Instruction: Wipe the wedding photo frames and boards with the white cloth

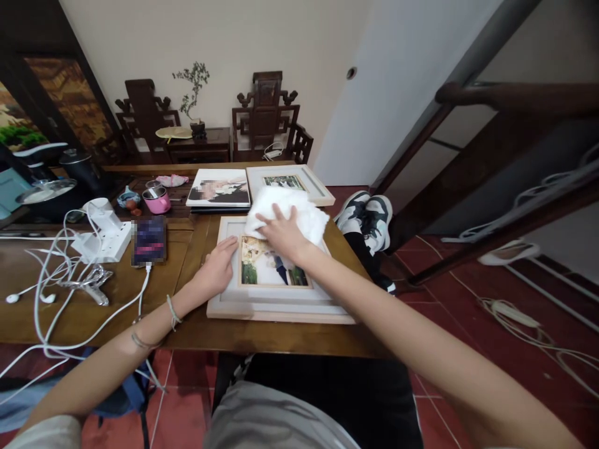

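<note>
A picture frame (281,305) with a pale wooden edge and a white mat lies flat on the wooden table in front of me, a colour photo (262,268) at its centre. My right hand (283,234) is spread flat on a white cloth (311,221), pressing it over the frame's upper part and the top of the photo. The cloth is bunched and hides the frame's far right area. My left hand (218,265) rests on the frame's left border, fingers stretched out; its thumb is hard to see.
Behind lie a second framed picture (321,190) and a photo panel (219,188). To the left are a phone (148,242) on a charging cable, a power strip (110,240), tangled white cables and a pink cup (156,199). A person's shoes (377,218) show beyond the table's right edge.
</note>
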Available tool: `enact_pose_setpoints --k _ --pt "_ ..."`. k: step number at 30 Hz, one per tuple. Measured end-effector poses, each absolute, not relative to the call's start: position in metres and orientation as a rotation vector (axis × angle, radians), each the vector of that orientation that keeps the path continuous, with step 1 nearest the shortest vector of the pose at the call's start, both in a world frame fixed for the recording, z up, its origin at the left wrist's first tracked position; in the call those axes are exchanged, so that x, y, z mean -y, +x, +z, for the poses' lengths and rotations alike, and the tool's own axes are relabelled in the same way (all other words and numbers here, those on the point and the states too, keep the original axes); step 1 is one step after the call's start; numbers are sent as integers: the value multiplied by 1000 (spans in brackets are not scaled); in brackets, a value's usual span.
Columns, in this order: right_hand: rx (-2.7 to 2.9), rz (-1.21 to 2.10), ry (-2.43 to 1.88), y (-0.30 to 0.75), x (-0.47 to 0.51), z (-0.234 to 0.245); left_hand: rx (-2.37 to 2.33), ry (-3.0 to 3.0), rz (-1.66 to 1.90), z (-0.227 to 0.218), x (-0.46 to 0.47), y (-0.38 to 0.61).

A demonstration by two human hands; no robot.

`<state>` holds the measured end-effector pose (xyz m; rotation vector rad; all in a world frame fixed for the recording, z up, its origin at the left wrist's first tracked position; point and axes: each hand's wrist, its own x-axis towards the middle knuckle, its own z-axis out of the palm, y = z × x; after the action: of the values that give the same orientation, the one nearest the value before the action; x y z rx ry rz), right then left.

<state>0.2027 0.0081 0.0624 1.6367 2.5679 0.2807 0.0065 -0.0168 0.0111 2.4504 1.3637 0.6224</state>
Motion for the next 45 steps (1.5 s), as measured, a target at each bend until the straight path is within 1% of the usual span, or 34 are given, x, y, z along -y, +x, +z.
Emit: enact_pose_setpoints --k 4,7,14,17,19,22,26,29,33,38,41,45 --pt "-2431 279 1717 258 -1 64 -1369 2431 671 6 17 6" --pt "-2415 303 1694 289 14 65 -1370 2438 713 3 18 7" --pt "-2637 63 1443 315 119 65 -1363 2451 731 5 22 10" --pt "-2692 8 1392 317 153 66 -1359 2452 725 4 21 9" --pt "-2677 -13 1416 314 154 68 -1344 2454 724 3 19 7" --pt "-2596 10 1499 306 120 70 -1309 2458 699 3 17 5" --pt "-2534 152 1602 295 54 70 -1331 2466 637 4 16 4" --pt "-2531 248 1619 290 30 71 -1340 2455 679 1 17 5" --pt "-2533 236 1546 291 58 72 -1323 2419 792 -3 18 7" --pt "-2610 149 1446 304 132 69 -1352 2410 764 -1 20 9" --pt "-2608 1 1458 296 150 74 -1355 2394 765 0 20 9" --pt "-2644 -246 1360 248 141 87 -1359 2390 799 -3 20 9"
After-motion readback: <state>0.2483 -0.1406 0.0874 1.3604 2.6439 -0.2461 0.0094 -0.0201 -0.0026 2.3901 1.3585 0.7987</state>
